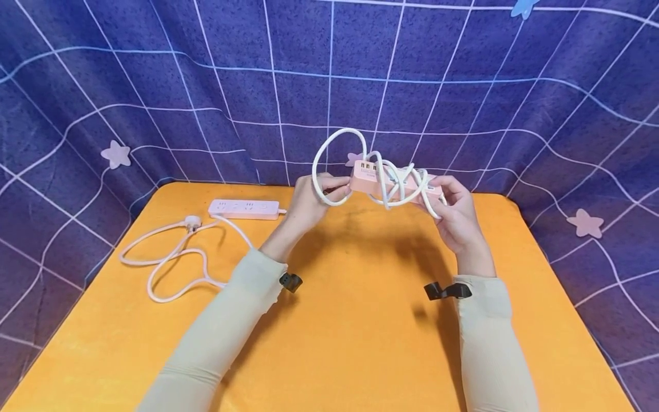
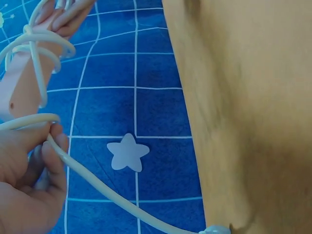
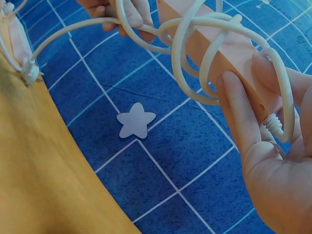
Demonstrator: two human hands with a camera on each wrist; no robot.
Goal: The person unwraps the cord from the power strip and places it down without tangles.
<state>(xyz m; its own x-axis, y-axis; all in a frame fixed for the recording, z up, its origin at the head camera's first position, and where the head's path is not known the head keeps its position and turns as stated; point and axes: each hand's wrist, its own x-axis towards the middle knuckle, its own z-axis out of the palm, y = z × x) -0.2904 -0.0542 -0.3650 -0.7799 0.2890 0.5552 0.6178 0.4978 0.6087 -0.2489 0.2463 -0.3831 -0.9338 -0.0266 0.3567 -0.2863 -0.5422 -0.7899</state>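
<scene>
gripping the boxy strip is the right hand; left hand pinches round cord.

Cord-wrapped power strip: faint print near its left end, too small to read.
Other power strip, left of the cord-wrapped one: no lettering can be read.

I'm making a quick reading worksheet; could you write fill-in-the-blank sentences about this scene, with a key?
1. The cord pinched by the left hand is coloured ____.
2. The power strip gripped by the right hand is coloured ____.
3. In the head view, the second power strip lies on the table to the ____ of the raised one.
4. Each pale figure on the backdrop is a five-pointed ____.

Missing words: white; pink; left; star.
</scene>
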